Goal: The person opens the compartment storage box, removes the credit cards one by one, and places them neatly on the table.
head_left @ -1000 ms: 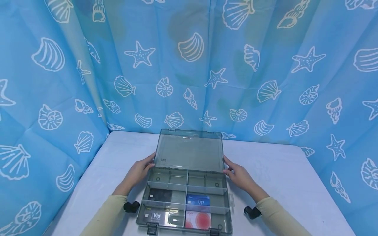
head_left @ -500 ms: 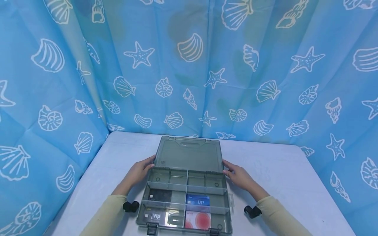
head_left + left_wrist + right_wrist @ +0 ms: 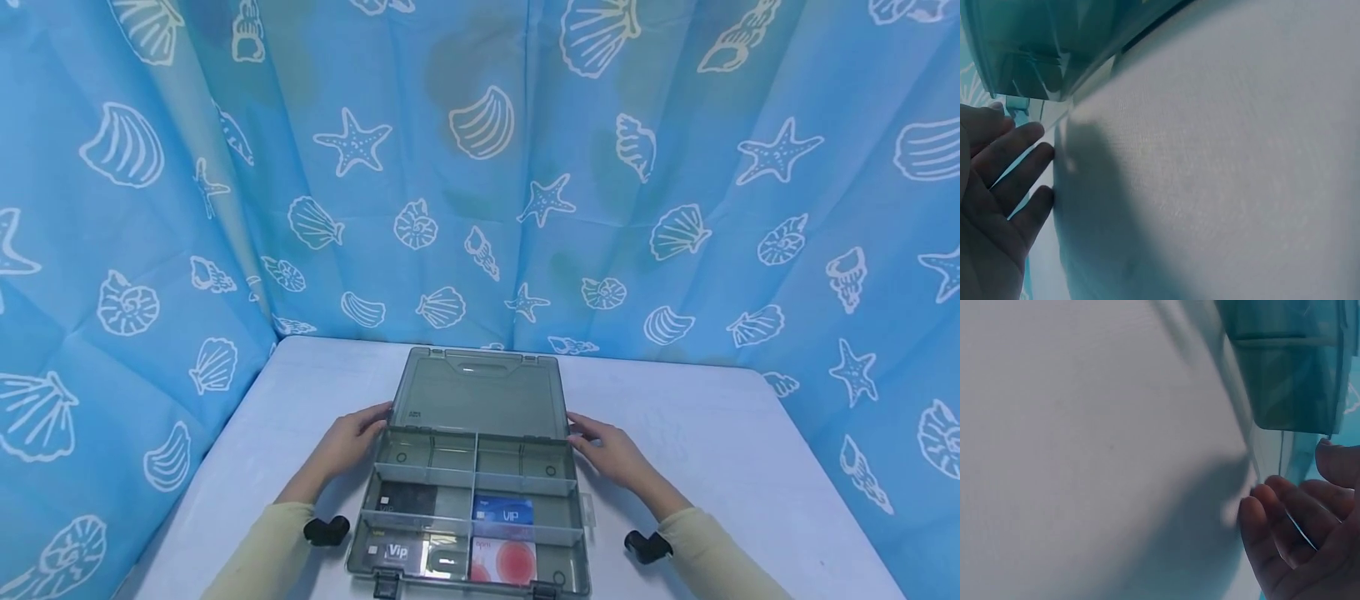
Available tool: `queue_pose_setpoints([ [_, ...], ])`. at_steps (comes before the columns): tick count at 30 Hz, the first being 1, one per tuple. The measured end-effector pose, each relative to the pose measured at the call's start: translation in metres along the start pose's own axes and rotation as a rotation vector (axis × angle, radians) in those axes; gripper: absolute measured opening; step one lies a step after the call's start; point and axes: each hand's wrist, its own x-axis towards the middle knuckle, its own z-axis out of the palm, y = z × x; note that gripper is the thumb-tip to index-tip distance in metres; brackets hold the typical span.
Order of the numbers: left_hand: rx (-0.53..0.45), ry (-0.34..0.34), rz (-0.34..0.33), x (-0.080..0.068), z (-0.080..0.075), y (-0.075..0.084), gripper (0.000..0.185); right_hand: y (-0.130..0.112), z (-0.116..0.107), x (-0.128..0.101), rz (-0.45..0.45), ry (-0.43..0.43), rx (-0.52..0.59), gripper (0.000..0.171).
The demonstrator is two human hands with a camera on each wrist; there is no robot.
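Observation:
A smoky-grey plastic divider box [image 3: 453,454] lies on the white table, its lid [image 3: 480,392] folded back flat behind it. Cards lie in its compartments: a black card [image 3: 408,497], a blue VIP card [image 3: 502,508], a grey Vip card [image 3: 393,552] and a white card with red circles [image 3: 513,560]. Beside the lid's hinge end on the left is my left hand [image 3: 348,442], fingers spread and relaxed. On the opposite side, my right hand [image 3: 611,454] has loosely bent fingers. Both wrist views show the hands beside the box's corner [image 3: 1035,56], gripping nothing.
Two latches [image 3: 386,583] hang at the box's front edge. A blue curtain [image 3: 480,167] with white shells and starfish stands behind and left of the table [image 3: 697,433]. Black wrist mounts [image 3: 327,531] sit on both forearms.
The lid has tipped backward and down until flat on the table. Both hands have since drawn slightly outward from its sides. The box and cards have stayed put.

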Motion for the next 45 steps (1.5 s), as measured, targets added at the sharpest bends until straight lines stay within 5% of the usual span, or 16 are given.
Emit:
queue_pose_setpoints([
  [19,-0.033,0.062,0.031,-0.032,-0.011,0.014,0.041,-0.025,-0.024,-0.027,-0.036,-0.022,0.048,0.035],
  [45,-0.013,-0.007,-0.013,-0.079,-0.011,0.042,0.061,-0.064,-0.028,-0.060,-0.077,-0.172,0.155,0.035],
])
